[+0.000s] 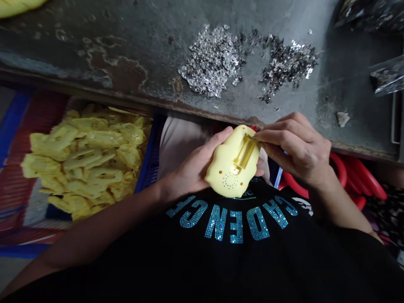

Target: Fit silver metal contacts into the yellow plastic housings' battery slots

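My left hand (192, 170) cups a pale yellow plastic shell (227, 168) from below, its inner side up, showing a slot-like recess and a ring of small holes. My right hand (295, 145) is pinched at the shell's top edge, fingertips pressed together on a small metal piece too tiny to make out clearly. Both hands hover over my lap, just in front of the worn grey workbench (132, 50). On the bench lie two heaps of small shiny metal parts (214, 59), the darker heap (285, 63) to the right.
A basket (148, 164) to my left holds several more yellow plastic shells (88, 155). Red plastic loops (360, 176) sit under the bench at right. Clear bags of parts (386, 75) lie at the bench's far right. Another yellow object (15, 6) shows at top left.
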Action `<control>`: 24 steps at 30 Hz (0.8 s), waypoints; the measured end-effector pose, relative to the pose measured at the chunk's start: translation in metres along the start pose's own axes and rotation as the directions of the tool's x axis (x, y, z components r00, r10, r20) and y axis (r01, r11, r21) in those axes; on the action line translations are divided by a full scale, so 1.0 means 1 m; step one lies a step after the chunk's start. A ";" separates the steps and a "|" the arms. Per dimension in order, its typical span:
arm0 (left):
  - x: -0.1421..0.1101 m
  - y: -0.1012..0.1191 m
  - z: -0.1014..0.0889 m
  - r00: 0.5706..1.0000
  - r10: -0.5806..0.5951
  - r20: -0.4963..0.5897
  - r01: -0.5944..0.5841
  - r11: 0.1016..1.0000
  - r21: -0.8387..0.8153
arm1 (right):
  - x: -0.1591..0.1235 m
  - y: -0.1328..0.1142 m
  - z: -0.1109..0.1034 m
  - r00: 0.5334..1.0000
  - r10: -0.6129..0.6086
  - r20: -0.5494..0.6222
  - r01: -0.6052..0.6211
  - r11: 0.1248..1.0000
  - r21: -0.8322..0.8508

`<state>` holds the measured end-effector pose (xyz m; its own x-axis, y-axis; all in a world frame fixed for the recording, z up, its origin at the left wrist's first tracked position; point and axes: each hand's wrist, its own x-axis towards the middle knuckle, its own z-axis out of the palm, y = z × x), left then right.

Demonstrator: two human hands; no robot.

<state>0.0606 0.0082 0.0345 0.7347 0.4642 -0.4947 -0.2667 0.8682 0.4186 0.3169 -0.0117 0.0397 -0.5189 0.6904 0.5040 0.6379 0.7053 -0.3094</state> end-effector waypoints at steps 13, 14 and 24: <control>0.004 -0.010 -0.003 0.998 0.046 0.046 -0.046 0.999 -0.004 | -0.008 -0.012 0.008 0.980 0.159 -0.123 -0.147 0.984 0.101; 0.006 -0.011 -0.003 0.996 0.075 0.042 -0.076 0.997 0.014 | -0.004 -0.012 0.005 0.974 0.214 -0.079 -0.200 0.966 0.162; -0.016 -0.017 -0.016 0.937 0.350 0.002 -0.304 0.811 0.499 | 0.013 -0.006 0.004 0.917 0.368 0.156 -0.398 0.809 0.433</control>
<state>0.0433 -0.0115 0.0229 0.5959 0.7385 -0.3153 -0.1290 0.4756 0.8702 0.3045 -0.0062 0.0449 -0.3298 0.9174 0.2227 0.4757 0.3653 -0.8002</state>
